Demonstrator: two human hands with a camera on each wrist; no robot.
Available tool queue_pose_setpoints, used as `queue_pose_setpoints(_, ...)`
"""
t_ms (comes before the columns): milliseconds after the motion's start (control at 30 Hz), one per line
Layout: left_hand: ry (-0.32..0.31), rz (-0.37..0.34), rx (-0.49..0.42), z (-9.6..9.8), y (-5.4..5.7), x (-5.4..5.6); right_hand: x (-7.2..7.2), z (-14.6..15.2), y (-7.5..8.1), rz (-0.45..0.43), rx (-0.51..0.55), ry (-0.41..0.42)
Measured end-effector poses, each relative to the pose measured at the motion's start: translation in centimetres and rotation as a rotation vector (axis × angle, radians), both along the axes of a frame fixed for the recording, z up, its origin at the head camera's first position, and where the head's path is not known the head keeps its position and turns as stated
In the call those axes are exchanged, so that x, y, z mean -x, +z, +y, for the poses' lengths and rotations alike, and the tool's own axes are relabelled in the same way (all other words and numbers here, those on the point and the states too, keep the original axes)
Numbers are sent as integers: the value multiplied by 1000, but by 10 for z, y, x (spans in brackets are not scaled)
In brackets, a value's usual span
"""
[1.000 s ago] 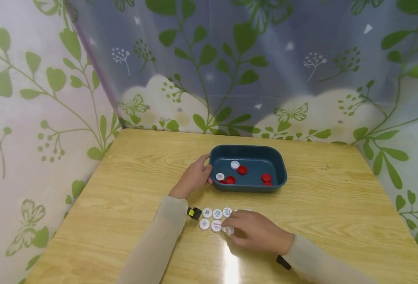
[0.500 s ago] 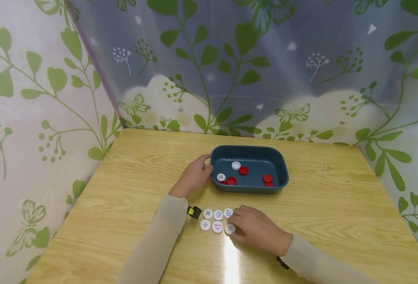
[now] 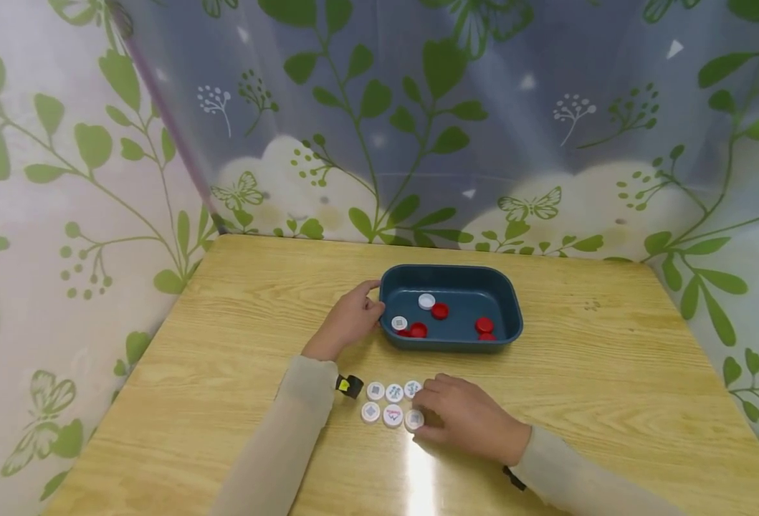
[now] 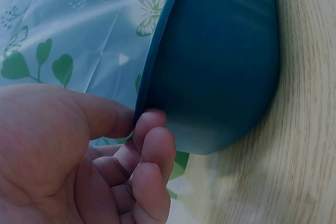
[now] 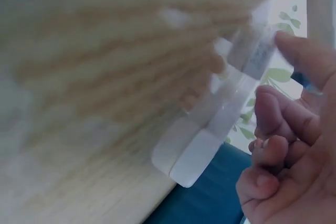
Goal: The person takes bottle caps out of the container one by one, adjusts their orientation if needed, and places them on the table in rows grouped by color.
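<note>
My left hand [image 3: 347, 322] holds the left end of a dark blue basin [image 3: 450, 344]; in the left wrist view its thumb and fingertips meet at the rim. Inside lie red bottle caps [image 3: 440, 311] and white bottle caps [image 3: 426, 302]. Nearer me, white bottle caps with printed tops stand in two rows [image 3: 393, 416]. My right hand [image 3: 469, 416] is at the right end of these rows, its thumb at the edge of a white bottle cap [image 3: 414, 420]. In the right wrist view its other fingers are bent and apart from the caps [image 5: 194, 156]. That hand hides part of the back row.
The wooden table [image 3: 579, 401] extends on both sides of the arms. A patterned cloth [image 3: 379, 107] stands behind and at the sides of it. Each wrist wears a black band [image 3: 352, 387].
The right hand has set the white cap it pinched, then tilted, down flat at the right end of the front row. Its fingers have loosened. The left hand stays at the basin.
</note>
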State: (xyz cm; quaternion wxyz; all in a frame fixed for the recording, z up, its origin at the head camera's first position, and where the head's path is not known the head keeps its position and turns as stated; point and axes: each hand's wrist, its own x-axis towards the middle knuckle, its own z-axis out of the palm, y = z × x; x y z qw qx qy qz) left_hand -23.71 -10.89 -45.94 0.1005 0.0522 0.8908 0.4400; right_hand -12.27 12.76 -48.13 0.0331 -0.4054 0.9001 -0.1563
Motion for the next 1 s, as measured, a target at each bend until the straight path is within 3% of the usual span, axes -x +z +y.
queue_pose_setpoints(133, -8, -16, 1, -3, 1, -1, 12, 6, 13, 14, 79, -59)
queue_pose_setpoints(300, -12, -27, -7, -8, 2, -2, 43, 17, 43, 77, 198, -175)
queue_pose_setpoints(400, -15, -31, -13, -11, 0, -3, 66, 17, 59, 111, 111, -203)
queue_pose_setpoints(533, 0, -31, -20, -14, -5, -4, 102, 7, 71, 120, -83, -173)
queue_pose_setpoints(767, -31, -35, -61, -11, -10, -1, 163, -5, 58, 19, -363, -134)
queue_pose_setpoints(1000, -44, -31, -68, -5, -9, 3, 196, -14, 32, 81, -509, -91)
